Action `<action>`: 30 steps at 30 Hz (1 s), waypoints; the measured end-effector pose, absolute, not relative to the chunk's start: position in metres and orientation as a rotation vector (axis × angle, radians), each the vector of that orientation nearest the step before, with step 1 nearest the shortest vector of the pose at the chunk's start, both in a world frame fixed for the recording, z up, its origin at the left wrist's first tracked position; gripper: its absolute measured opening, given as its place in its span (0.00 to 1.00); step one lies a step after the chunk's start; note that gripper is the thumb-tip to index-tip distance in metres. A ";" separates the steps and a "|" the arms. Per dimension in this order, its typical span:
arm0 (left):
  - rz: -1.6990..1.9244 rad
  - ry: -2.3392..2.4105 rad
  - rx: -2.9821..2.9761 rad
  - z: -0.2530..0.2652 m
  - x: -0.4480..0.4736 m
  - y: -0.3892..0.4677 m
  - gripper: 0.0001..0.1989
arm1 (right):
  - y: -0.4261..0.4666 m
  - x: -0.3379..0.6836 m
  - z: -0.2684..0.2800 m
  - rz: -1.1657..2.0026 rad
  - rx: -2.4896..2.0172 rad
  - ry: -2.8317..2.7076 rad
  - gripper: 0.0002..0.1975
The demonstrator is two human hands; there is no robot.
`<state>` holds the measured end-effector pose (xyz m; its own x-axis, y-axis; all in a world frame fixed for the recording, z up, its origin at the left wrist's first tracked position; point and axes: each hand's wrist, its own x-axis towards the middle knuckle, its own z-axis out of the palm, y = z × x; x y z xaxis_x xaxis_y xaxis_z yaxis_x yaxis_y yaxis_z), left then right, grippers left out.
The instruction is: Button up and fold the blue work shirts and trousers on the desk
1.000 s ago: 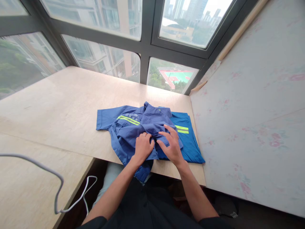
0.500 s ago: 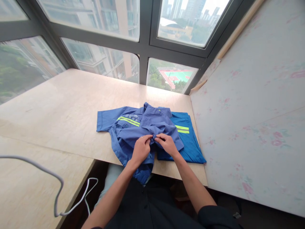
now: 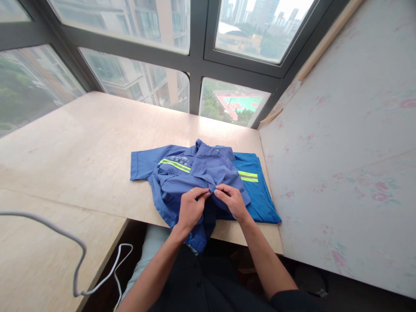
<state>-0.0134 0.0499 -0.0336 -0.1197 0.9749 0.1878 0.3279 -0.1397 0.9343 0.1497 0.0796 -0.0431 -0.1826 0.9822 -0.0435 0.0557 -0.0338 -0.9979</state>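
A blue-purple short-sleeved work shirt (image 3: 175,186) lies rumpled on the ledge, with a yellow-green reflective stripe and white lettering on its chest. Part of it hangs over the front edge. Both hands pinch its front edge close together: my left hand (image 3: 193,208) from the left, my right hand (image 3: 232,201) from the right. A small dark spot, perhaps a button, shows between the fingertips; it is too small to be sure. Under the shirt's right side rests a folded brighter blue garment (image 3: 260,199), also with a reflective stripe.
The pale stone-look ledge (image 3: 81,138) runs below grey-framed windows (image 3: 195,82). A flowered wall (image 3: 341,173) closes off the right side. At lower left, a white cable (image 3: 79,260) loops over the ledge's edge, beside a dark gap.
Both hands have shifted slightly, the fingertips still meeting at the shirt's edge. The cloth hanging below them has swung a little to the right.
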 end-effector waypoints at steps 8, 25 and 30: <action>1.328 1.452 1.320 -0.041 -0.014 0.049 0.08 | 0.079 0.143 -0.047 1.361 -1.257 -1.366 0.14; 1.259 1.479 1.221 -0.051 -0.029 0.045 0.12 | 0.073 0.121 -0.043 1.093 -1.335 -1.560 0.12; 1.236 1.490 1.190 -0.058 -0.035 0.045 0.13 | 0.074 0.115 -0.044 1.160 -1.320 -1.523 0.11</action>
<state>-0.0351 0.0447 -0.0583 -0.1943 0.9804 -0.0324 0.1495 0.0623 0.9868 0.1147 0.0740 -0.0445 -0.1423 0.9898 0.0000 0.2628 0.0378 -0.9641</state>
